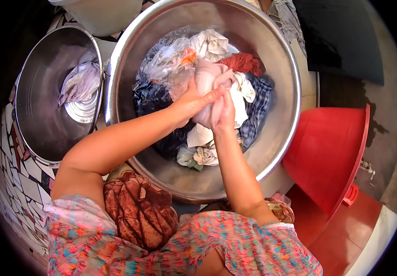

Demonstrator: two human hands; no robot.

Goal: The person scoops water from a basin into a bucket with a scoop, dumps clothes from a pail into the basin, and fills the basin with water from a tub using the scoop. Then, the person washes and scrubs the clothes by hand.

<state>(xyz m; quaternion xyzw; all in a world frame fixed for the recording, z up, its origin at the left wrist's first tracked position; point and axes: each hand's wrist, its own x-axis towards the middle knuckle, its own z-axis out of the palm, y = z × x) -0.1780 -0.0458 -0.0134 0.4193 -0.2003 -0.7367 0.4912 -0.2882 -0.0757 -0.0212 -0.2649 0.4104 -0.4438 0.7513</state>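
Note:
Above the middle of a large metal basin [281, 142], both my hands are closed on a bunched pale pink cloth [205, 78]. My left hand [191, 102] grips it from the left side and my right hand [224, 110] from the right, close together with thumbs near each other. Beneath and around them lie wet clothes: a red cloth [242, 62] behind, a blue checked cloth [257, 108] at the right, dark blue cloth [150, 97] at the left, and white cloths [210, 43]. Some fingers are hidden behind the pink cloth.
A metal bucket [37, 96] with a light lilac cloth [82, 83] inside stands left of the basin. A whitish tub [99, 14] is at the upper left. On the right, a red plastic tub [325, 152] lies tilted on its side near a small tap [368, 169].

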